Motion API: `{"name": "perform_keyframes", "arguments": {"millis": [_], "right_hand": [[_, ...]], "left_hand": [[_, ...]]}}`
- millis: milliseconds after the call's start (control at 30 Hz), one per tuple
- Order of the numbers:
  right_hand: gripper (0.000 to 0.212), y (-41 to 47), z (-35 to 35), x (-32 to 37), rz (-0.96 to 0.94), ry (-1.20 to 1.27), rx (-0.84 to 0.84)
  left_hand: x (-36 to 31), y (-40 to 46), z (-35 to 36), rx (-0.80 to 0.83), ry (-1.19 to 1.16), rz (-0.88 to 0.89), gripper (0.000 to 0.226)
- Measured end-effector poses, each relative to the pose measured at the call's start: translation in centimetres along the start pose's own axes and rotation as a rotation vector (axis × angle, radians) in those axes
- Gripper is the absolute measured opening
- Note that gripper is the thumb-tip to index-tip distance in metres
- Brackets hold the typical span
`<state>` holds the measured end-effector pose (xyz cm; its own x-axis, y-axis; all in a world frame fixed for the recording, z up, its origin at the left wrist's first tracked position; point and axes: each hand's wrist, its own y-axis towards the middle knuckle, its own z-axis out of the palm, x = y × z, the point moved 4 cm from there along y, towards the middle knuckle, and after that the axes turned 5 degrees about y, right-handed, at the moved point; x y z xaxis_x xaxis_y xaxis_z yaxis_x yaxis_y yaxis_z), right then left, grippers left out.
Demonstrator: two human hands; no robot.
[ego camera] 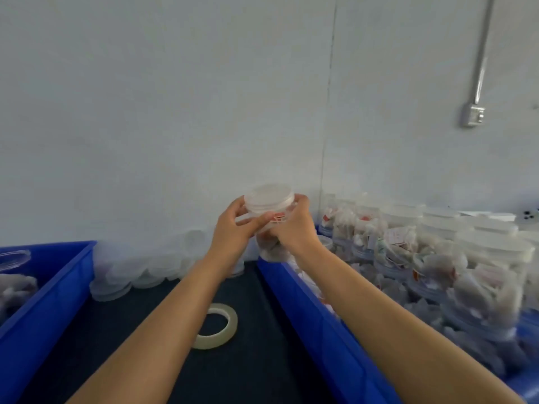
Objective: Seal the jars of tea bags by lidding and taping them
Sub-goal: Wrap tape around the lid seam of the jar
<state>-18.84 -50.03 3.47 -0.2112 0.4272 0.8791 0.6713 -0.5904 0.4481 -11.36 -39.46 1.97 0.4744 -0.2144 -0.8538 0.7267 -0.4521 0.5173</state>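
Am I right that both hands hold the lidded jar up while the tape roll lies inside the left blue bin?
Not quite: the head view shows the tape roll on the dark table between the bins, not inside the left bin. Both hands, left and right, do hold the lidded jar up.

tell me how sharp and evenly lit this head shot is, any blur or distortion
Head view: soft, flat light with no hard shadows or glare; the whole frame is slightly soft, with the lidded jar between the left hand and right hand hazy; jars in the right blue bin smear near the edge; wide-angle stretch bows the forearms; the tape roll reads fairly clearly.
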Motion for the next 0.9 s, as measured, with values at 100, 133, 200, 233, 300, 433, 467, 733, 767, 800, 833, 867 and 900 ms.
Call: {"name": "perform_keyframes", "arguments": {"millis": [100,133,200,233,300,433,467,733,767,800,833,867,900], "right_hand": [[0.079,2.3,-3.9,-0.9,-0.043,-0.163,-0.086],[0.081,2.8,-5.1,-1.5,-0.057,-0.240,-0.106],[0.084,3.8,-7.3,-3.0,-0.078,-0.331,-0.139],[0.086,4.3,-8.2,-3.8,-0.072,-0.345,-0.152],[0.086,4.9,-9.7,-5.7,-0.028,-0.342,-0.170],[0.086,5.9,-11.8,-9.5,0.047,-0.320,-0.203],[0.085,6.0,-12.2,-10.3,0.054,-0.310,-0.202],[0.073,6.3,-12.4,-16.5,0.238,-0.256,-0.033],[0.068,6.1,-12.4,-17.2,0.264,-0.204,-0.038],[0.067,5.9,-12.4,-17.9,0.294,-0.169,-0.042],[0.072,5.7,-12.4,-18.6,0.334,-0.137,-0.036],[0.080,5.3,-12.2,-19.3,0.391,-0.105,-0.023],[0.085,5.0,-12.1,-19.8,0.442,-0.074,-0.012]], "left_hand": [[0.1,1.8,4.1,0.079,-0.004,-0.024,0.051],[0.4,2.2,5.4,0.108,-0.010,-0.043,0.051],[1.4,3.1,7.8,0.157,-0.017,-0.085,0.052],[2.0,3.5,9.0,0.171,-0.007,-0.099,0.053],[3.1,4.3,11.2,0.192,0.038,-0.112,0.059],[5.6,5.2,14.8,0.274,0.154,-0.108,0.060],[6.2,5.3,15.4,0.294,0.207,-0.092,0.057],[9.6,5.5,17.5,0.348,0.793,0.131,0.022],[10.0,5.4,17.6,0.373,0.832,0.134,0.020],[10.4,5.3,17.7,0.406,0.885,0.132,0.020],[10.8,5.4,17.8,0.445,0.947,0.129,0.021],[11.1,5.5,17.9,0.483,1.002,0.124,0.022],[11.3,5.6,18.0,0.514,1.041,0.119,0.024]]}}
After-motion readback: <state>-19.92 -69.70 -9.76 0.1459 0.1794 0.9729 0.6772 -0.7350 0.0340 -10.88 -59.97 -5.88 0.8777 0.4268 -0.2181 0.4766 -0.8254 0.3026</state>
